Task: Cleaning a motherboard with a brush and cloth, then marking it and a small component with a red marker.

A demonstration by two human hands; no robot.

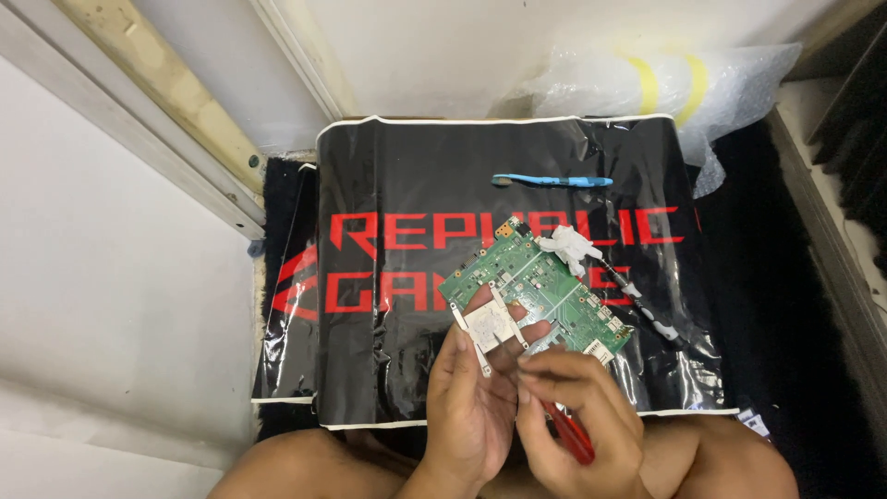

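Cradling green circuit board (pixel 540 282) with metal bracket (pixel 490 325) over black mat (pixel 407 277).
Left hand (pixel 471 407) cupping beneath, right hand (pixel 577 416) pinching red-handled tool (pixel 573 436); seeming light, stiff, fragile, likely best gripped along edges.

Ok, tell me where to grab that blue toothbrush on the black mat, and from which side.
Grip the blue toothbrush at mid-handle, coming straight down from above. It lies flat and sideways on the black mat, bristle head to the left, alone, well clear of the green circuit board. Pinch across the thin handle's long edges.
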